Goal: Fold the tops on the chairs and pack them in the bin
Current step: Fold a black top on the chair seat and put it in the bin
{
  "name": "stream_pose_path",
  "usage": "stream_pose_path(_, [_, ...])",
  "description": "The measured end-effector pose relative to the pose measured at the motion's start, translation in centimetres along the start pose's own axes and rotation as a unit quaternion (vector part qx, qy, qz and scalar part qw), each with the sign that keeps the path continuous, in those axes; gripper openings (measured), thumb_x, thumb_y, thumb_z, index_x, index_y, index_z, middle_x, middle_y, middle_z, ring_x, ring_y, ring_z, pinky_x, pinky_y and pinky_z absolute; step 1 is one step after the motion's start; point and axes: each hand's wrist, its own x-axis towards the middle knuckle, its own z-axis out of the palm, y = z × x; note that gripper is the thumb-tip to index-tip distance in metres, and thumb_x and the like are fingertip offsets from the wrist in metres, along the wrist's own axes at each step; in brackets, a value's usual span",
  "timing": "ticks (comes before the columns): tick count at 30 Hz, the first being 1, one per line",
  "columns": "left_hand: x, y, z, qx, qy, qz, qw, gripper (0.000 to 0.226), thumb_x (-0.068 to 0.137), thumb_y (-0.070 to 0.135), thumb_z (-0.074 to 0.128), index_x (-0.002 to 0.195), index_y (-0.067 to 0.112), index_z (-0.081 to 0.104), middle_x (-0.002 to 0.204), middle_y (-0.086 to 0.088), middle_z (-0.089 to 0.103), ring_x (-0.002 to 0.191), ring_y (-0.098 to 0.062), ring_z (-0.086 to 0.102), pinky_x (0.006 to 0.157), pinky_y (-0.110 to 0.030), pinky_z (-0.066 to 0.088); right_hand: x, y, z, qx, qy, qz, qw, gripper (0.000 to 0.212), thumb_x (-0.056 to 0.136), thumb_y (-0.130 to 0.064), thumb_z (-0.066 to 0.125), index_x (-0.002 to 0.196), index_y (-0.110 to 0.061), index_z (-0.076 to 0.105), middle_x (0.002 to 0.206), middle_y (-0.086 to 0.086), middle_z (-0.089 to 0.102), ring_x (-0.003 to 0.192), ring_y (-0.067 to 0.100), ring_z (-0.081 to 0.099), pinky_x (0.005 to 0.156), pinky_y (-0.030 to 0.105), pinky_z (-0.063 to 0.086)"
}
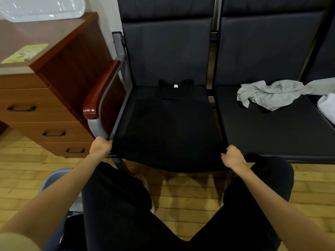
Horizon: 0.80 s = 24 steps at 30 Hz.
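Observation:
A black top (168, 124) lies spread flat on the left chair seat (132, 95), its neck and white label toward the backrest. My left hand (100, 146) grips the hem's left corner at the seat's front edge. My right hand (233, 156) grips the hem's right corner. A crumpled grey top (272, 95) lies on the neighbouring seat (272, 131) to the right. At the right edge part of a white top (328, 107) shows. A clear plastic bin (41, 8) stands on the wooden cabinet at the upper left.
A wooden drawer cabinet (45, 113) stands left of the chairs, with a green card (25, 53) on top. The left chair has a wooden armrest (101, 89). My legs in black trousers fill the foreground over a wood floor. A grey object (52, 180) sits by my left thigh.

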Motion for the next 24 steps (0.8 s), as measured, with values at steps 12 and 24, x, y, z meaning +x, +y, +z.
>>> stream_pose_path(12, [1.0,1.5,2.7,0.498,-0.139,0.039,0.855,0.011,0.085,0.009,0.062,0.095,0.008,0.066,0.091,-0.008,0.066,0.088,-0.027,0.066,0.081,-0.039,0.056,2.2,-0.4,1.2,-0.171,-0.157,-0.002,0.973,0.019,0.090,-0.010,0.053,0.109,-0.007,0.053,0.106,0.008,0.058,0.098,0.027,0.062,0.068,0.032,0.049])
stream_pose_path(24, [13.6,17.7,6.9,0.354,-0.035,0.270,0.894,0.058,0.089,0.033,0.064,0.141,0.020,0.042,0.135,-0.014,0.046,0.118,-0.033,0.053,0.096,-0.048,0.047,14.6,-13.3,-1.6,-0.088,-0.011,-0.171,0.981,0.051,0.094,-0.022,0.060,0.134,-0.001,0.038,0.133,0.022,0.044,0.124,0.037,0.045,0.101,0.042,0.042])
